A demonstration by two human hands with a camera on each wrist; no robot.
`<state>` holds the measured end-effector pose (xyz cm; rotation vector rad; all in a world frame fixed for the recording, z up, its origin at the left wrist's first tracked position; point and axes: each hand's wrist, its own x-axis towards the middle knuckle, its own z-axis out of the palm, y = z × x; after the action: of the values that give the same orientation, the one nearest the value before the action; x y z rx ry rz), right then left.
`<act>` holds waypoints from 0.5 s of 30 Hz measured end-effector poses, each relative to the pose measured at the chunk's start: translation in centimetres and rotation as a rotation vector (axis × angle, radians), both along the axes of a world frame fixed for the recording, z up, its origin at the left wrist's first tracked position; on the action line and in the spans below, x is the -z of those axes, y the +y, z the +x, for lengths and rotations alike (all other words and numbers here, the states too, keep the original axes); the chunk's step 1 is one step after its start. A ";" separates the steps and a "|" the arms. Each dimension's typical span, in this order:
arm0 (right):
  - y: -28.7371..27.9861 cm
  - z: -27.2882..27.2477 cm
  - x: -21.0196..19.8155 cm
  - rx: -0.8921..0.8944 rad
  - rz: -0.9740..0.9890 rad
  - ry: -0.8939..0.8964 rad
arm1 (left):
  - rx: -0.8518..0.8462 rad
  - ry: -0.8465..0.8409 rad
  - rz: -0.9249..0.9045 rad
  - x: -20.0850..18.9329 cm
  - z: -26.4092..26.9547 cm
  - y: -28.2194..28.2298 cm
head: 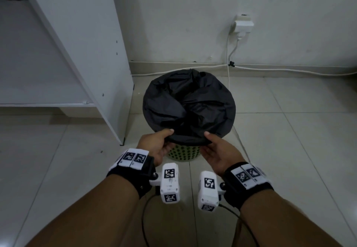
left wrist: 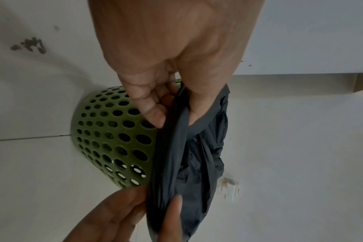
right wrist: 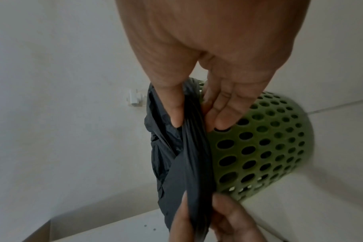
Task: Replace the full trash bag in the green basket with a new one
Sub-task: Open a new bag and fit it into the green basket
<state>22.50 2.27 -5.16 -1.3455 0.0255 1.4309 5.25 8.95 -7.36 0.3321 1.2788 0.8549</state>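
A green perforated basket (head: pixel 183 154) stands on the tiled floor, lined with a black trash bag (head: pixel 189 103) that drapes over its rim. My left hand (head: pixel 160 142) pinches the bag's near edge, thumb on top and fingers beneath. My right hand (head: pixel 214 146) pinches the same edge a little to the right. In the left wrist view the left hand (left wrist: pixel 168 104) grips the bag's edge (left wrist: pixel 176 147) beside the basket (left wrist: pixel 110 139). In the right wrist view the right hand (right wrist: pixel 195 111) holds the bag (right wrist: pixel 189 155) against the basket (right wrist: pixel 259 147). The bag's contents are hidden.
A white cabinet (head: pixel 83 53) stands close on the basket's left. A wall socket (head: pixel 242 25) with a white cable (head: pixel 229 63) is on the wall behind; the cable runs along the skirting and down the floor right of the basket.
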 end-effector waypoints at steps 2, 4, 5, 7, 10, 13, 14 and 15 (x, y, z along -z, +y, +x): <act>0.1 1.4 0.1 0.036 0.001 0.007 | 0.051 0.028 -0.011 -0.1 -1.3 0.7; 0.3 2.6 -0.1 0.058 -0.006 0.024 | 0.102 0.030 -0.008 -0.1 -2.3 1.2; 0.4 2.9 -0.1 0.058 -0.013 0.037 | 0.107 0.032 0.001 -0.1 -2.6 1.4; 0.5 2.9 -0.1 0.060 -0.004 0.073 | 0.064 0.025 0.024 -0.1 -2.7 1.4; 0.6 2.0 -0.1 0.094 0.018 0.102 | 0.004 -0.004 0.048 -0.6 -1.5 0.1; 0.5 0.7 0.3 0.110 0.037 0.110 | -0.002 -0.059 0.050 -0.5 0.2 -1.5; 0.5 0.2 0.5 0.114 0.033 0.102 | -0.019 -0.064 0.042 -0.2 0.7 -1.9; 0.4 -0.3 0.6 0.114 0.028 0.096 | -0.047 -0.064 0.031 0.0 1.2 -2.2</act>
<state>22.18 2.66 -5.72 -1.2328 0.1420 1.3935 6.43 6.77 -7.33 0.2975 1.2194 0.9193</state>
